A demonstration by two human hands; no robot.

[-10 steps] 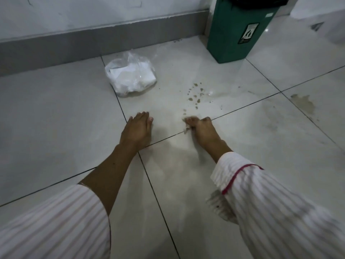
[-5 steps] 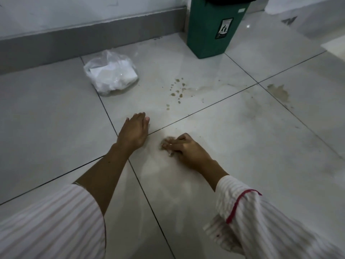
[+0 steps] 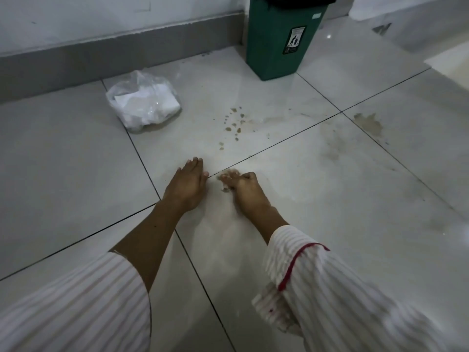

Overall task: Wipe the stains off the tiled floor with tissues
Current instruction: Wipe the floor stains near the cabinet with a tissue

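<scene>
- On the tiled floor (image 3: 317,224), right at a grout line, a soiled, crumpled tissue (image 3: 226,179) sits under the right hand (image 3: 245,190), whose fingers are curled over it and press it down on the tile.
- Just beside it, the left hand (image 3: 186,184) lies flat on the floor, fingers straight and close together, holding nothing.
- Beyond the hands, a scatter of small brown spots (image 3: 234,123) marks the next tile, with a pale smear trailing off to the right of them.
- Further right, a larger brown patch (image 3: 369,123) stains another tile.
- A clear plastic bag of white tissues (image 3: 144,105) rests near the grey skirting (image 3: 101,62).
- A green bin (image 3: 276,39) stands against the wall.
- Both arms wear striped sleeves (image 3: 330,288).
</scene>
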